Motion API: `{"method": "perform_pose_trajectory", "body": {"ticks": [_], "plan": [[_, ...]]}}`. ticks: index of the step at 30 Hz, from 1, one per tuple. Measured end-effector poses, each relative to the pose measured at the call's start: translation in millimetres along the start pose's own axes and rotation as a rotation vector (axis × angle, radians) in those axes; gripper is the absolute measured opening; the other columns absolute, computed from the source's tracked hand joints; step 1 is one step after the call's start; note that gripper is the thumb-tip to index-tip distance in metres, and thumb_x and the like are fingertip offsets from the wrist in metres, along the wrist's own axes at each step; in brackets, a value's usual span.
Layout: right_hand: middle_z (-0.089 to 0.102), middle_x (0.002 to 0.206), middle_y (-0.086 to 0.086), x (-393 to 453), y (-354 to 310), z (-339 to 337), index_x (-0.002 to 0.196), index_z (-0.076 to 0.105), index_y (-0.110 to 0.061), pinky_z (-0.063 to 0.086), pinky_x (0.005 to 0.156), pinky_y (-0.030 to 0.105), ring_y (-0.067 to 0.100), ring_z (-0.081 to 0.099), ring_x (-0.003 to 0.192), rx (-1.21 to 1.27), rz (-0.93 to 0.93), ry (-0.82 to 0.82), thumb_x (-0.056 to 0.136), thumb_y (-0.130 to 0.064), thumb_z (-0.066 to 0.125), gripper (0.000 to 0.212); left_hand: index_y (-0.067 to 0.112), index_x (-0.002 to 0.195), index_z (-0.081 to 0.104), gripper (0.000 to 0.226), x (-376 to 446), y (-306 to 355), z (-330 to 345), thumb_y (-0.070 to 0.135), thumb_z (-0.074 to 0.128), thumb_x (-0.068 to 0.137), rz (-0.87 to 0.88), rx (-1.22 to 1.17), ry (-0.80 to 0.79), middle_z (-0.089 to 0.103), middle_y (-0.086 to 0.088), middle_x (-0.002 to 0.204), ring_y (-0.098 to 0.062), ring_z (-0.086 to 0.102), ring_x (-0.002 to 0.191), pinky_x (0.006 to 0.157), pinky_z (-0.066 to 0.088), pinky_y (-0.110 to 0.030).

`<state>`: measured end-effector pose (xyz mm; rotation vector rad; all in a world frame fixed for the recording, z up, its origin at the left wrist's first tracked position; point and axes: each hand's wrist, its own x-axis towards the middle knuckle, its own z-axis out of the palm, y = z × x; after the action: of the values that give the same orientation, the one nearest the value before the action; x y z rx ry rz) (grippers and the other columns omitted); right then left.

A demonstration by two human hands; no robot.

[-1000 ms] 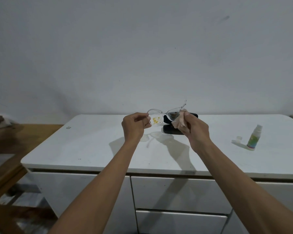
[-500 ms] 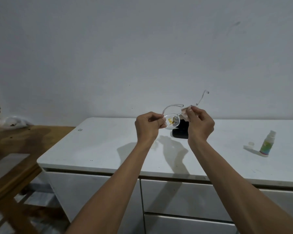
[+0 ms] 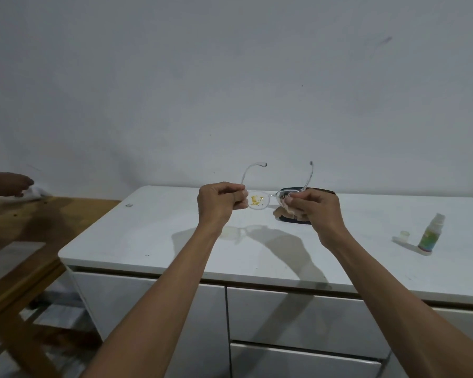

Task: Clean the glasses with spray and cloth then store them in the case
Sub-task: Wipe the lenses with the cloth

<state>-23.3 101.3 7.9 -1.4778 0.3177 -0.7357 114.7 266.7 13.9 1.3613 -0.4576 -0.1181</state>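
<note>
Fingers (image 3: 236, 192) curled, pinching glasses (image 3: 260, 201) w/ cloth (image 3: 286, 207)

No text, brand, number or sign can be read anywhere. The spray bottle (image 3: 430, 234) on the desk (image 3: 153, 236) wears a green and pale label, but whatever is printed on it is too small and blurred to make out. The small grey mark (image 3: 129, 205) near the desk's far left edge may be a sticker or tag; nothing on it is legible. The dark case (image 3: 295, 220) shows no logo or lettering on the part that is visible. The glasses (image 3: 260, 201) carry yellow specks on one lens, which are smudges and not print.
</note>
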Motion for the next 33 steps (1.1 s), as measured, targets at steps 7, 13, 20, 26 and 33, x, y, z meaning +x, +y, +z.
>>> {"method": "perform_pose_trajectory", "body": {"ticks": [7,13,20,26,33], "plan": [[0.071,0.058,-0.006,-2.8,-2.7,7.3,0.082,0.075,-0.002,0.054,0.054,0.021,0.01,0.068,0.057,-0.083,-0.072,0.198,0.084,-0.006,0.077,0.005,0.0,0.079,0.078,0.011,-4.0,2.0,-2.4,-0.01,0.078,0.075,0.057,0.058,-0.042,0.075,-0.023,0.079,-0.03,0.071,0.066,0.071,0.062,-0.033],[0.073,0.075,-0.004,8.5,-7.7,31.2,0.079,0.072,-0.013,0.053,0.064,0.022,0.006,0.066,0.065,0.068,-0.135,0.502,0.083,-0.011,0.074,0.005,-0.004,0.083,0.077,0.007,-6.8,10.5,9.8,-0.008,0.078,0.077,0.16,0.042,-0.04,0.076,-0.021,0.082,-0.023,0.072,0.068,0.074,0.063,-0.036],[0.076,0.088,0.005,26.3,-14.1,47.1,0.071,0.066,-0.019,0.061,0.09,0.049,0.026,0.075,0.084,0.369,-0.051,0.526,0.081,-0.009,0.081,0.021,-0.004,0.083,0.077,0.008,-10.7,18.0,28.6,-0.007,0.079,0.077,0.237,-0.018,-0.028,0.076,-0.021,0.082,-0.027,0.073,0.074,0.074,0.064,-0.04],[0.075,0.083,0.007,19.5,-18.4,27.4,0.072,0.064,-0.009,0.06,0.069,0.027,0.024,0.068,0.074,0.136,-0.058,0.195,0.084,0.007,0.074,0.022,-0.008,0.084,0.075,0.009,0.2,15.7,11.5,-0.013,0.077,0.076,0.199,-0.057,-0.018,0.075,-0.021,0.082,-0.026,0.072,0.071,0.066,0.062,-0.032],[0.069,0.07,0.026,-0.5,-19.5,5.3,0.079,0.059,0.013,0.054,0.071,0.044,0.045,0.069,0.067,0.018,-0.05,-0.122,0.085,0.008,0.073,0.016,-0.003,0.078,0.073,0.013,5.2,10.8,-8.2,-0.016,0.075,0.076,0.134,-0.026,-0.025,0.075,-0.019,0.081,-0.026,0.072,0.069,0.064,0.062,-0.03]]}}
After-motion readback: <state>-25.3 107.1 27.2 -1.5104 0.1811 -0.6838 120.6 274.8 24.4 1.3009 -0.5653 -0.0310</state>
